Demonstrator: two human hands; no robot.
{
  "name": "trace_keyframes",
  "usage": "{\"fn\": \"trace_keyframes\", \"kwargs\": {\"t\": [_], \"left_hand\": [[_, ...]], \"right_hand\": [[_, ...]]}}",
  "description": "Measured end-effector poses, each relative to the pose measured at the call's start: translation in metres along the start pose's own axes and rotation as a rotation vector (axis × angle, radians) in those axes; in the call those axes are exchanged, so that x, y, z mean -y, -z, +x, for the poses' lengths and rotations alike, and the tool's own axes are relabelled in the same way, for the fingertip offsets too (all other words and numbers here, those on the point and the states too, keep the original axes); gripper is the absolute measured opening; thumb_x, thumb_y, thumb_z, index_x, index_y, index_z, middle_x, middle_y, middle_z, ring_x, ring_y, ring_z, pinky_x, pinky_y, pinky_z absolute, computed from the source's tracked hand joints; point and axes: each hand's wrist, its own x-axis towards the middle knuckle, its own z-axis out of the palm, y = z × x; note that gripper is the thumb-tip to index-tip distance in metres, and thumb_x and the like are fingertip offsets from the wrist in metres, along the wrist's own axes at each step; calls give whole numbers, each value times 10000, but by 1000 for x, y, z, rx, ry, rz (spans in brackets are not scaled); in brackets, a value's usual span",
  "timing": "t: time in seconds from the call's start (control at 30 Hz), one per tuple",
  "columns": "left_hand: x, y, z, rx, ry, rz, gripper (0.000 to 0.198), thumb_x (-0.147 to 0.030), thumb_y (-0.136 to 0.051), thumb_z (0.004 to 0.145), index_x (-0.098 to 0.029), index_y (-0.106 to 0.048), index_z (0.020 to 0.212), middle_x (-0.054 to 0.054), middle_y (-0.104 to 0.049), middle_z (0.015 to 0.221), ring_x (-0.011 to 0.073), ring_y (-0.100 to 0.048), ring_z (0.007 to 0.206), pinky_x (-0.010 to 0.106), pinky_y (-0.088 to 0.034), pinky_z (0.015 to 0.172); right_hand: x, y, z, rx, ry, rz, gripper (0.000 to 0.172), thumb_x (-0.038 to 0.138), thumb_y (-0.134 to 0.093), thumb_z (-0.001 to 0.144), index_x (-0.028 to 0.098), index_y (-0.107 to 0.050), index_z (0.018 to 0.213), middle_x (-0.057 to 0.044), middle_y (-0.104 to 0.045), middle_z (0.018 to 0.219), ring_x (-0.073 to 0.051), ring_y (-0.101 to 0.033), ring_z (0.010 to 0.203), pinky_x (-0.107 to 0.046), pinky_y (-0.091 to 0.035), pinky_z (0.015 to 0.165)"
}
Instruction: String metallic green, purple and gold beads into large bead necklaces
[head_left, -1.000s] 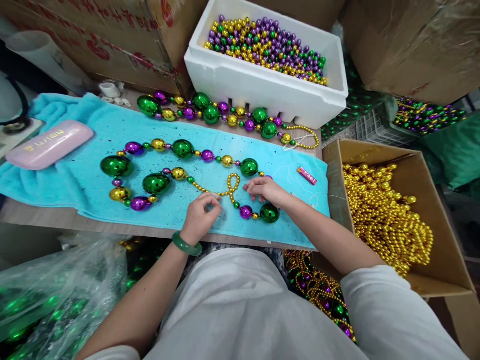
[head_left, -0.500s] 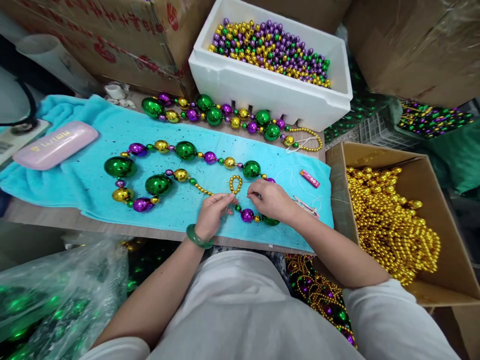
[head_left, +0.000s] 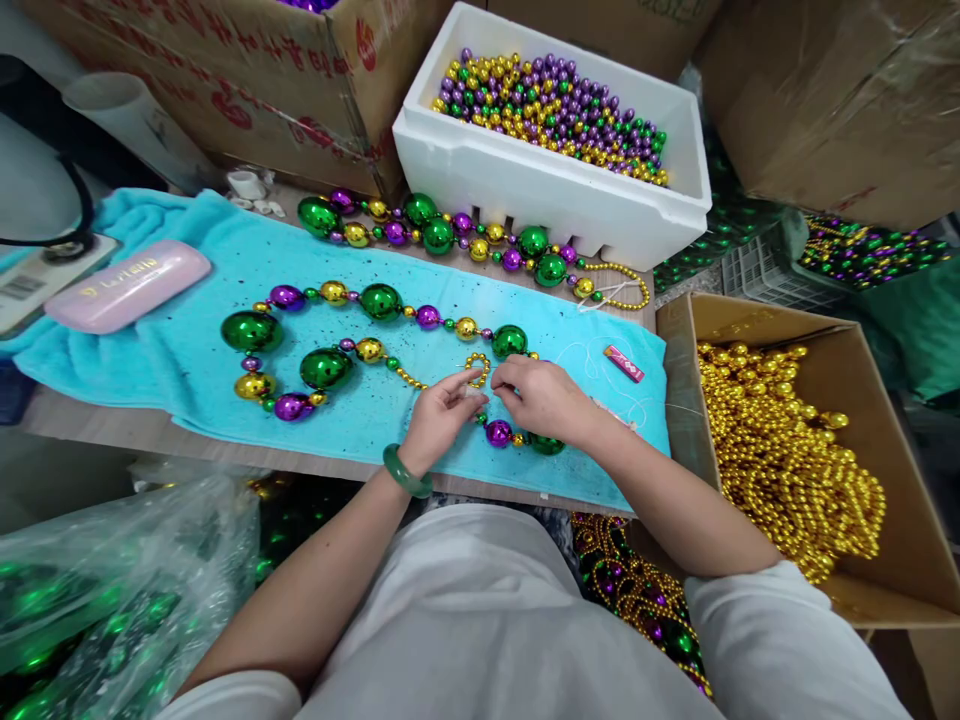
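A large bead necklace (head_left: 327,369) of green, purple and gold beads curves across the turquoise towel (head_left: 255,450). Its small gold bead loop (head_left: 480,362) rises between my hands. My left hand (head_left: 442,415), with a green bangle on the wrist, pinches the necklace just below this loop. Close on the other side, my right hand (head_left: 541,398) is closed, thumb against fingers. Whatever sits in its fingertips is too small or hidden to make out. Both hands' fingertips nearly meet. Loose thread and a small pink packet (head_left: 624,363) lie right of my right hand.
Behind the towel lies another bead necklace (head_left: 438,236), against a white foam box (head_left: 517,185) of small beads. An open carton (head_left: 900,420) of gold bead strands stands at the right. A pink case (head_left: 129,286) rests on the towel's left.
My hands have come closer together at the gold loop, and my left fingers now cover its lower part. The view has shifted slightly.
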Motion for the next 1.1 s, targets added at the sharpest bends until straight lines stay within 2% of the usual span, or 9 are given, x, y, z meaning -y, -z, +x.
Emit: {"fn": "trace_keyframes", "kwargs": {"t": [0.27, 0.47, 0.57, 0.7, 0.83, 0.93, 1.1], "left_hand": [[1, 2, 4, -4, -86, 289, 270, -337, -649, 693, -154, -750, 864, 36, -695, 704, 149, -576, 616, 289, -479, 618], [-4, 4, 5, -1, -66, 280, 201, -347, -663, 674, -156, -719, 704, -8, -614, 549, 115, -511, 517, 250, -423, 538], [-5, 4, 6, -20, -11, 204, 208, -351, -693, 654, -158, -714, 727, -10, -624, 563, 110, -526, 519, 241, -439, 537], [-1, 6, 6, -40, 45, 160, 225, -353, -719, 636, -161, -716, 753, 3, -651, 602, 121, -566, 555, 235, -461, 530], [-1, 7, 6, -21, 67, 131, 266, -385, -732, 627, -158, -707, 764, 14, -659, 623, 125, -572, 567, 223, -432, 493], [-4, 8, 6, -19, 111, 62, 300, -398, -744, 609, -150, -699, 772, 30, -678, 662, 131, -583, 587, 224, -416, 485], [-2, 13, 8, -12, 72, 128, 259, -355, -737, 612, -152, -709, 770, 33, -688, 668, 135, -585, 597, 222, -406, 493]], "right_hand": [[3, 7, 17, 53, 53, -17, 216, 157, -446, 855, 182, -656, 898, -57, -632, 947, -151, -529, 785, -277, -292, 608], [0, 4, 35, 109, 47, 78, 167, 138, -515, 809, 183, -669, 856, -54, -659, 940, -157, -545, 822, -264, -337, 658], [-8, 2, 37, 114, -50, 168, 140, 149, -580, 772, 168, -676, 873, -53, -678, 913, -158, -563, 807, -254, -357, 665], [-21, -5, 31, 154, -117, 285, 66, 148, -613, 763, 154, -675, 786, -30, -675, 806, -140, -572, 753, -242, -371, 664], [-23, -18, 24, 70, -79, 387, 75, 144, -600, 780, 159, -669, 755, -8, -653, 773, -121, -568, 739, -228, -378, 675], [-16, -27, 17, 17, -46, 339, 93, 140, -584, 784, 153, -671, 754, -20, -635, 782, -119, -547, 718, -232, -375, 667], [-9, -36, 10, 49, -14, 319, 107, 134, -580, 790, 152, -683, 766, -36, -645, 828, -124, -547, 753, -243, -382, 712]]}}
